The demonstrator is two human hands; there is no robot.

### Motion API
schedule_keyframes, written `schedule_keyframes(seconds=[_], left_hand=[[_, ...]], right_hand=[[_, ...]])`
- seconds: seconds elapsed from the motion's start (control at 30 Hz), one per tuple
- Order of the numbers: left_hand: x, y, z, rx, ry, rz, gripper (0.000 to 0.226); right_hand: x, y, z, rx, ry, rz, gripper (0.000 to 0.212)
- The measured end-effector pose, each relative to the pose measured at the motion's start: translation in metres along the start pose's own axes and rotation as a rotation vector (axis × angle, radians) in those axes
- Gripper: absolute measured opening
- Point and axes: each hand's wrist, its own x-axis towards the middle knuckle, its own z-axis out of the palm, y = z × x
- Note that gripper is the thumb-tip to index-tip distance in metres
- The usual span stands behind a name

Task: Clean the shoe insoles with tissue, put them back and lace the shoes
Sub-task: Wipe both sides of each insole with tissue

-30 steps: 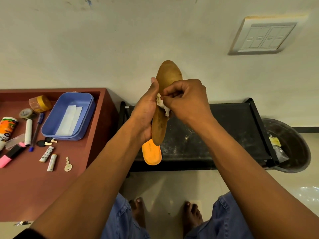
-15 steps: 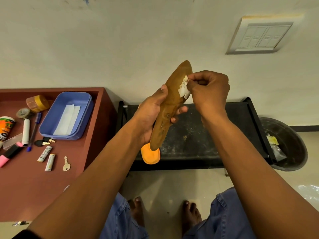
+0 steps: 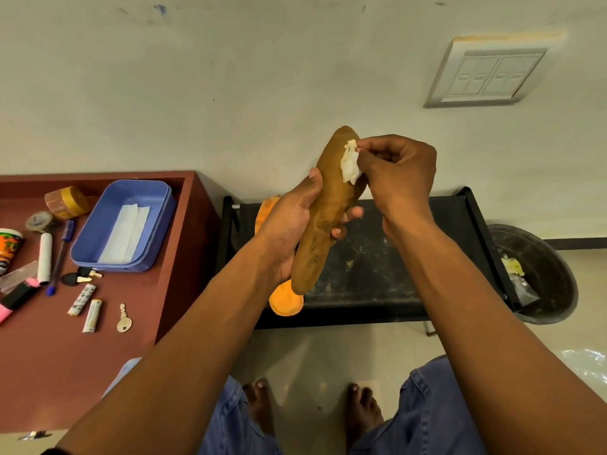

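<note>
Brown insole (image 3: 328, 205) matt, worn, dark-spotted; tissue (image 3: 350, 163) crumpled white paper. Blue tray (image 3: 98, 238) smooth plastic. Red-brown table (image 3: 49, 366) matt wood look. Black rack (image 3: 377, 267) dusty, scuffed. Key (image 3: 124, 320) dull metal.

A room in a home is suggested: a plastered wall with a switch panel (image 3: 489, 73), a cluttered red-brown table (image 3: 65, 362), bare feet on tiled floor.

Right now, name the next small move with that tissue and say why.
Probably drag the tissue down toward the heel. The right hand pinches it against the brown insole near the toe, while the left hand grips the middle, and dark spots show lower down.
</note>
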Motion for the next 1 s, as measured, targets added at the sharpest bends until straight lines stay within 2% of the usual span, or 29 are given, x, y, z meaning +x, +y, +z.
schedule_keyframes(seconds=[0.27, 0.33, 0.5, 0.63, 0.83, 1.0], left_hand=[[-0.001, 0.006, -0.007, 0.008, 0.096, 0.012, 0.051], [-0.001, 0.006, -0.006, 0.02, 0.103, 0.003, 0.052], [-0.001, 0.0, 0.004, 0.065, 0.041, -0.004, 0.05], [-0.004, -0.001, 0.001, 0.088, 0.037, 0.0, 0.049], [-0.003, 0.007, -0.007, 0.067, 0.088, 0.029, 0.052], [0.0, 0.006, -0.002, 0.066, 0.062, 0.023, 0.051]], right_hand=[[-0.015, -0.005, 0.011, -0.059, -0.242, -0.009, 0.011], [-0.016, -0.005, 0.013, -0.094, -0.202, -0.04, 0.01], [-0.003, 0.0, 0.002, -0.156, 0.018, -0.067, 0.01], [-0.001, 0.002, 0.0, -0.126, -0.04, -0.034, 0.014], [-0.018, -0.007, 0.01, -0.093, -0.232, -0.009, 0.013], [-0.014, -0.004, 0.01, -0.127, -0.057, -0.04, 0.01]])
